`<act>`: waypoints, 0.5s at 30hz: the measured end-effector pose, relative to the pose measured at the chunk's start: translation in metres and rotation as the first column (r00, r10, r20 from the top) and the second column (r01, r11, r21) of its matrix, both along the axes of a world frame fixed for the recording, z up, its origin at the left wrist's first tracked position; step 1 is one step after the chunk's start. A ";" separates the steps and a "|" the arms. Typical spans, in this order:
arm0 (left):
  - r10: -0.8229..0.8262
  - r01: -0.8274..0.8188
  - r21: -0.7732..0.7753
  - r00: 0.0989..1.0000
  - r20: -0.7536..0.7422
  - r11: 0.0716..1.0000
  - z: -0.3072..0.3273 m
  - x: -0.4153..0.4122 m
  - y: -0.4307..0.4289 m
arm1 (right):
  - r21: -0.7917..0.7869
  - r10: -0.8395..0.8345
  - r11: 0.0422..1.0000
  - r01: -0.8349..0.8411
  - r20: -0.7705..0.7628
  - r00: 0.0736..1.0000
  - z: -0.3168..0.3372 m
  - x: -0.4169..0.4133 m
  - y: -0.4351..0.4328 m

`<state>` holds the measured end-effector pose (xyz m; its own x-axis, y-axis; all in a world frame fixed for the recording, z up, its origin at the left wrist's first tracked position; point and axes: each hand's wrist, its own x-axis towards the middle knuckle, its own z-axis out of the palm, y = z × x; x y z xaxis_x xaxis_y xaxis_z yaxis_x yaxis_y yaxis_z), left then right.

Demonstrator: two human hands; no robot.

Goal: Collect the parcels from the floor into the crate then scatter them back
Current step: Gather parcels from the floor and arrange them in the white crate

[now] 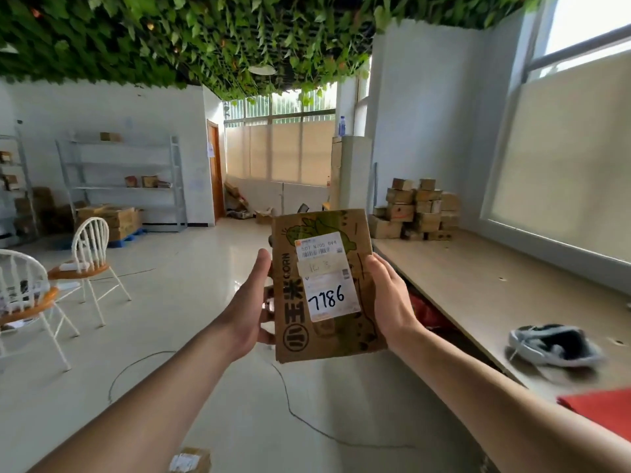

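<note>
Left of the long surface, the shiny floor spreads out wide. Just left of the surface, up in the air, is a flat brown box with a white label. The left hand and the right hand each grip one side of it. Left of the surface and low down, a thin cable snakes over the floor, and a small parcel lies there too. I think a foot could catch the cable. The box could also slip, since only its sides are held. No crate shows.
</note>
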<state>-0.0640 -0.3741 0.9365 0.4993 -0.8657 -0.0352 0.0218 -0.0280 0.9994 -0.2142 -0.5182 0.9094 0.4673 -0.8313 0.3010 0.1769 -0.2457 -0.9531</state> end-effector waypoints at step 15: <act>-0.632 0.634 -0.043 0.758 -0.159 0.772 -0.008 -0.161 -0.122 | -0.050 -0.573 0.818 0.572 0.007 0.820 0.007 -0.218 -0.014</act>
<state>-0.2255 -0.4961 0.9282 -0.1760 -0.9814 -0.0767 0.1491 -0.1036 0.9834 -0.4321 -0.5319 0.9161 -0.0859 -0.9344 0.3457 -0.0174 -0.3455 -0.9383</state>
